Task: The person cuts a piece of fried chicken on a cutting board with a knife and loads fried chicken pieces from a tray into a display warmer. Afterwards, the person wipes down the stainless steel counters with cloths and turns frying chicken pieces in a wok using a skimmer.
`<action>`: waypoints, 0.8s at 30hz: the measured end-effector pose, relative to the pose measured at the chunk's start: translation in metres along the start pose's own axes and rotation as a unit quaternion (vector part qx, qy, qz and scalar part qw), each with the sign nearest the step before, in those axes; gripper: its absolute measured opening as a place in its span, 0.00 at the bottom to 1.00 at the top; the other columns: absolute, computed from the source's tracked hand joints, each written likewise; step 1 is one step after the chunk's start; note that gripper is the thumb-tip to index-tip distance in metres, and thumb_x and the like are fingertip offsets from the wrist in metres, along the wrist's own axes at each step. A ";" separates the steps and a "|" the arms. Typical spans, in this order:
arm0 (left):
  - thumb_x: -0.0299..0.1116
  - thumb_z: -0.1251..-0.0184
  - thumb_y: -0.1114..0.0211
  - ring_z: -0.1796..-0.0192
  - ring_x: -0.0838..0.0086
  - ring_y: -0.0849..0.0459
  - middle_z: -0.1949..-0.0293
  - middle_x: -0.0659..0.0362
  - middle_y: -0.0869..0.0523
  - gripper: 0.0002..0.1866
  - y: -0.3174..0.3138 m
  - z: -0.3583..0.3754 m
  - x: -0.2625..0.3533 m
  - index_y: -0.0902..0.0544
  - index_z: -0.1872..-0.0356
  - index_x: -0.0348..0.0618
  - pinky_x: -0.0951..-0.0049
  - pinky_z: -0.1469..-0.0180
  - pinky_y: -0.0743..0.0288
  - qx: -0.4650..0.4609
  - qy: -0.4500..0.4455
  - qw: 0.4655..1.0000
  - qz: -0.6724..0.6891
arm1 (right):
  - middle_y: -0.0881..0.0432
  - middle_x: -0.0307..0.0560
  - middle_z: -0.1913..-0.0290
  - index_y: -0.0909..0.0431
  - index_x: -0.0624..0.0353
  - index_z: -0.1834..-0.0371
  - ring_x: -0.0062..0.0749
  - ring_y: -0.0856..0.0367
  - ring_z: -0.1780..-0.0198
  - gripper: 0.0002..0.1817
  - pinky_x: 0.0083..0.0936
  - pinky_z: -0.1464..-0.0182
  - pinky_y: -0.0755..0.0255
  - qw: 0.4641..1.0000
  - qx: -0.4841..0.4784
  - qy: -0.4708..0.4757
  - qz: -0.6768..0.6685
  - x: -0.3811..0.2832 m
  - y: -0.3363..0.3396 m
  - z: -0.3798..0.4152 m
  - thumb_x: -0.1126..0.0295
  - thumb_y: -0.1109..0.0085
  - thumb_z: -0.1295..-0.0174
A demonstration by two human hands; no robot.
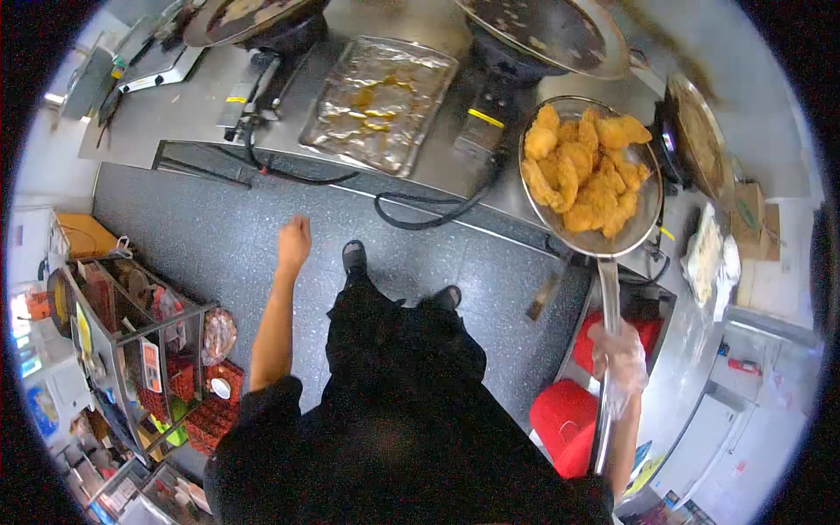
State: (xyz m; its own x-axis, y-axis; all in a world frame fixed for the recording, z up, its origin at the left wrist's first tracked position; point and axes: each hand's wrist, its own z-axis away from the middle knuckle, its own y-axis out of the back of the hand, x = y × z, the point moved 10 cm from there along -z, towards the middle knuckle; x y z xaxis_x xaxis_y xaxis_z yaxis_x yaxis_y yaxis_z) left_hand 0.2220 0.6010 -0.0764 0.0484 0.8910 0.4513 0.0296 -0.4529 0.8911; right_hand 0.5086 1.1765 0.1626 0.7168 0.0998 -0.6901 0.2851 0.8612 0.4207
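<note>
My right hand [619,359], in a clear plastic glove, grips the long metal handle of a large round strainer [604,252]. Golden-brown breaded fried pieces [588,171] are heaped in the strainer, which is held out over the right part of the steel counter. My left hand [296,241] hangs over the floor, away from the counter, with its fingers curled closed and nothing visible in it. Left of the strainer, a foil-lined tray [381,101] with a patch of yellowish oil lies on the counter.
Two large pans of dark oil, a left pan [249,16] and a right pan [547,35], stand on burners. Black hoses [420,210] hang at the counter's front edge. A red bin [564,420] stands by my right arm. A wire rack [144,337] is at left.
</note>
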 end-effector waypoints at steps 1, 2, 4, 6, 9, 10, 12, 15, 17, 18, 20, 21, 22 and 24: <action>0.38 0.28 0.49 0.62 0.38 0.20 0.67 0.37 0.18 0.16 0.016 -0.035 0.002 0.22 0.67 0.35 0.45 0.61 0.27 0.010 0.018 1.000 -0.019 | 0.31 0.37 0.85 0.25 0.64 0.67 0.21 0.34 0.90 0.13 0.17 0.90 0.38 1.000 0.013 -0.012 0.003 -0.014 -0.017 0.015 0.65 0.40 0.47; 0.39 0.28 0.49 0.61 0.38 0.20 0.66 0.37 0.18 0.15 0.033 -0.066 0.002 0.22 0.64 0.36 0.46 0.61 0.26 0.041 0.018 0.999 0.005 | 0.31 0.37 0.85 0.25 0.64 0.67 0.21 0.34 0.90 0.12 0.18 0.90 0.38 1.000 0.003 -0.018 -0.011 -0.027 -0.041 0.024 0.66 0.40 0.46; 0.41 0.28 0.48 0.60 0.38 0.19 0.64 0.37 0.17 0.16 0.050 -0.123 -0.006 0.22 0.57 0.38 0.47 0.59 0.26 0.077 0.009 0.996 0.052 | 0.31 0.38 0.85 0.25 0.64 0.68 0.21 0.34 0.91 0.11 0.19 0.91 0.38 0.998 -0.016 -0.038 -0.038 -0.048 -0.090 0.042 0.66 0.41 0.45; 0.45 0.29 0.48 0.57 0.40 0.19 0.61 0.37 0.17 0.19 0.044 -0.168 -0.016 0.21 0.53 0.38 0.48 0.55 0.26 0.072 -0.011 0.993 0.096 | 0.31 0.38 0.86 0.26 0.64 0.69 0.22 0.35 0.92 0.10 0.19 0.91 0.39 0.996 -0.013 -0.034 -0.084 -0.052 -0.136 0.052 0.67 0.41 0.44; 0.48 0.31 0.46 0.53 0.43 0.19 0.58 0.38 0.17 0.22 0.022 -0.210 -0.013 0.19 0.56 0.37 0.49 0.49 0.27 -0.002 -0.043 0.989 0.140 | 0.29 0.34 0.84 0.26 0.57 0.69 0.19 0.32 0.89 0.09 0.17 0.90 0.38 0.991 -0.014 -0.065 -0.119 -0.049 -0.196 0.048 0.67 0.34 0.44; 0.47 0.32 0.44 0.54 0.43 0.18 0.59 0.38 0.16 0.21 0.019 -0.217 -0.007 0.18 0.58 0.37 0.50 0.50 0.26 -0.005 -0.053 0.988 0.145 | 0.29 0.34 0.83 0.26 0.57 0.69 0.19 0.33 0.89 0.09 0.17 0.90 0.38 0.990 -0.023 -0.067 -0.118 -0.057 -0.217 0.045 0.67 0.34 0.43; 0.45 0.34 0.41 0.56 0.44 0.17 0.61 0.39 0.16 0.18 0.014 -0.224 0.005 0.17 0.62 0.36 0.51 0.51 0.25 -0.011 -0.077 0.985 0.154 | 0.29 0.35 0.83 0.26 0.58 0.69 0.20 0.33 0.88 0.09 0.17 0.90 0.39 0.991 -0.029 -0.056 -0.115 -0.073 -0.250 0.035 0.67 0.34 0.43; 0.39 0.38 0.37 0.58 0.45 0.16 0.65 0.40 0.15 0.14 -0.003 -0.231 -0.001 0.16 0.65 0.37 0.52 0.53 0.23 -0.081 -0.073 0.980 0.168 | 0.28 0.36 0.83 0.26 0.59 0.68 0.20 0.33 0.88 0.09 0.18 0.90 0.39 0.994 -0.019 -0.011 -0.102 -0.094 -0.285 0.013 0.68 0.35 0.42; 0.35 0.42 0.35 0.60 0.45 0.15 0.68 0.41 0.15 0.10 0.005 -0.224 0.006 0.16 0.67 0.37 0.52 0.54 0.22 -0.097 -0.068 0.980 0.163 | 0.28 0.36 0.82 0.26 0.60 0.68 0.20 0.33 0.88 0.09 0.17 0.89 0.39 0.995 -0.010 0.008 -0.097 -0.101 -0.296 0.001 0.69 0.35 0.41; 0.35 0.42 0.35 0.60 0.46 0.15 0.68 0.41 0.15 0.10 0.003 -0.221 0.005 0.16 0.67 0.37 0.52 0.54 0.22 -0.101 -0.063 0.976 0.183 | 0.27 0.36 0.82 0.25 0.60 0.66 0.19 0.33 0.88 0.09 0.18 0.89 0.38 0.997 -0.013 0.027 -0.074 -0.109 -0.299 -0.002 0.69 0.35 0.41; 0.35 0.42 0.35 0.60 0.46 0.15 0.69 0.42 0.15 0.10 -0.003 -0.216 0.001 0.16 0.66 0.37 0.55 0.54 0.21 -0.115 -0.067 0.968 0.213 | 0.28 0.36 0.82 0.25 0.61 0.66 0.19 0.32 0.88 0.09 0.18 0.89 0.38 0.998 -0.001 0.008 -0.059 -0.117 -0.306 -0.008 0.69 0.35 0.41; 0.34 0.42 0.34 0.61 0.47 0.15 0.69 0.42 0.14 0.10 -0.003 -0.214 -0.001 0.16 0.66 0.37 0.56 0.55 0.21 -0.125 -0.056 0.962 0.235 | 0.28 0.37 0.82 0.25 0.61 0.65 0.19 0.32 0.88 0.09 0.18 0.89 0.37 0.999 0.005 -0.003 -0.053 -0.118 -0.310 -0.010 0.69 0.35 0.41; 0.34 0.42 0.34 0.61 0.48 0.14 0.70 0.43 0.14 0.10 -0.005 -0.211 -0.001 0.16 0.66 0.36 0.57 0.55 0.21 -0.135 -0.044 0.956 0.257 | 0.28 0.37 0.82 0.25 0.61 0.65 0.20 0.32 0.88 0.10 0.18 0.89 0.37 0.998 0.002 -0.006 -0.061 -0.119 -0.315 -0.012 0.69 0.35 0.41; 0.34 0.43 0.32 0.65 0.58 0.13 0.69 0.47 0.13 0.12 -0.001 -0.206 0.006 0.17 0.63 0.37 0.63 0.61 0.21 -0.148 -0.057 0.950 0.268 | 0.27 0.37 0.82 0.24 0.62 0.64 0.20 0.32 0.88 0.10 0.19 0.90 0.36 0.997 -0.003 -0.013 -0.076 -0.117 -0.323 -0.015 0.69 0.35 0.42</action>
State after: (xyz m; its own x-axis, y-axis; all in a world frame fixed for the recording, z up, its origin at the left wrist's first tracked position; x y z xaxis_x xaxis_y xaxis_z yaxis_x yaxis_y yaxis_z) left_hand 0.0162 0.6128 -0.0646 0.0852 0.5187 0.8507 -0.3100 -0.7976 0.5174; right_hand 0.3227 0.8937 0.0987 0.6819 -0.0448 -0.7301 0.3873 0.8689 0.3083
